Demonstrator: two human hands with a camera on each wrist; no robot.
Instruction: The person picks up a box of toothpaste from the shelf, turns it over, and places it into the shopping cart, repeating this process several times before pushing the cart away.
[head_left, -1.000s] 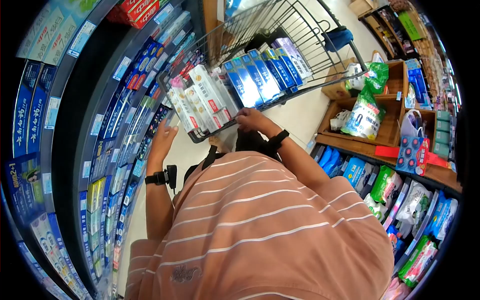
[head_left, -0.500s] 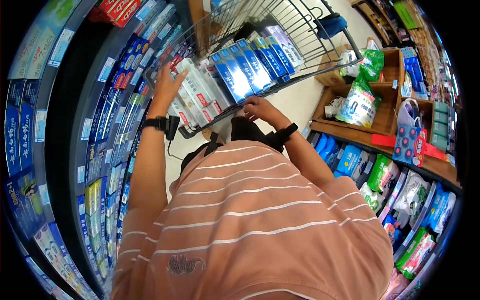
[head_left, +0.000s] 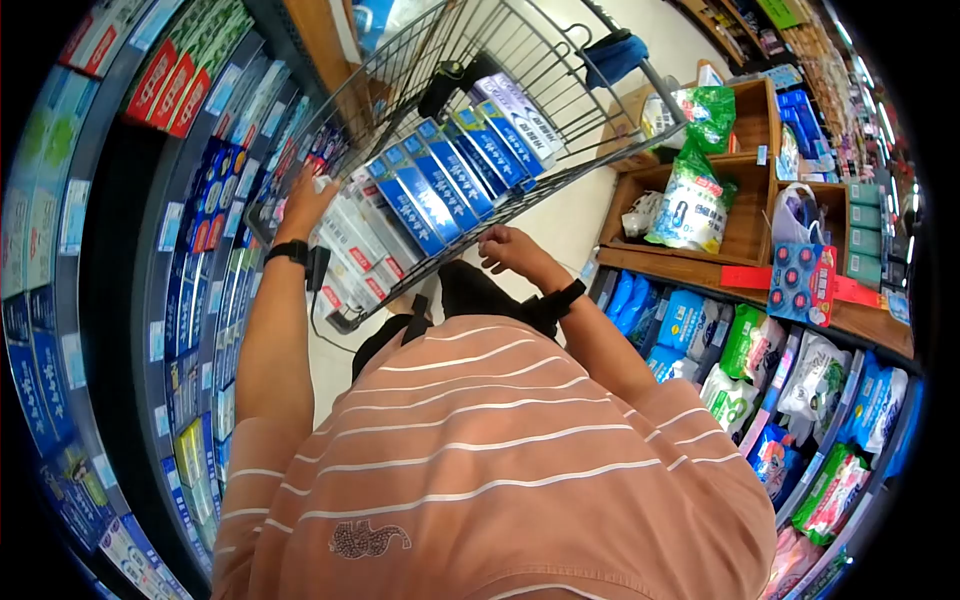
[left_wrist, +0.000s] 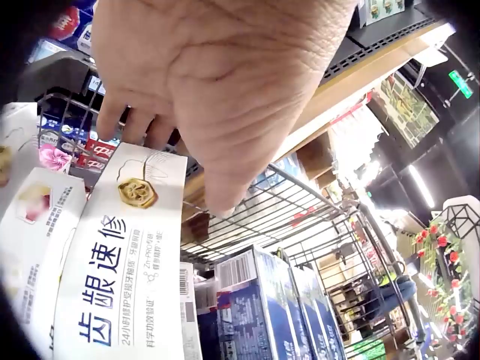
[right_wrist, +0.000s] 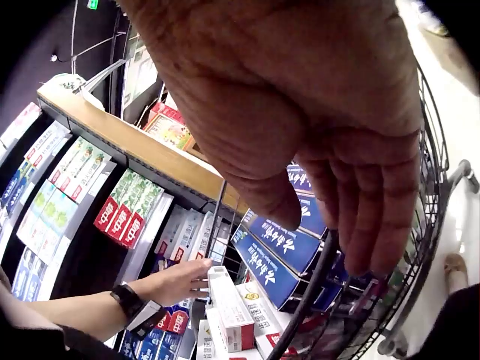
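Note:
My left hand [head_left: 305, 208] reaches over the left end of the shopping cart [head_left: 462, 262], fingers fairly straight, at the end of a white toothpaste box [left_wrist: 124, 255]. In the left wrist view the fingertips pass behind that box's top edge, and the thumb stands out to the side, apart from it. More white toothpaste boxes [head_left: 350, 255] lie around it in the cart. Beside them stands a row of blue toothpaste boxes [head_left: 435, 185]. Just outside the cart's near rim hangs my right hand [head_left: 512, 252], fingers loosely bent, holding nothing.
Shelves packed with toothpaste [head_left: 190, 290] run along the left. On the right, wooden crates [head_left: 640, 260] hold bagged goods, above bins of wipes packs [head_left: 750, 340]. A purple-and-white box [head_left: 520, 115] lies deeper in the cart, and a dark blue cloth [head_left: 612, 58] hangs at its far end.
My left hand has gone from beside the shelf, over the cart, to the white boxes' far end. The right hand has come slightly away from the rim. The cart sits further left in view.

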